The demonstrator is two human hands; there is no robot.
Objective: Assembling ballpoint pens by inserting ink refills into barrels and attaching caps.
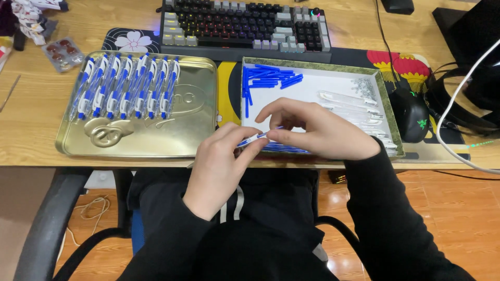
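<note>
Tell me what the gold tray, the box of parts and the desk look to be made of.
Gold tray: seemingly thin metal, with a brushed, shiny finish, embossed shapes and a rolled rim. Box: probably cardboard, with a matte white inside and a patterned green edge. Desk: wood or wood-look laminate, since light grain lines show; which one cannot be told.

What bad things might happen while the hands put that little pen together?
The pen is pinched only at the fingertips of the left hand and right hand near the desk edge, so a small part might slip and fall to the floor. A sleeve could also nudge the white tray and scatter the blue parts.
</note>
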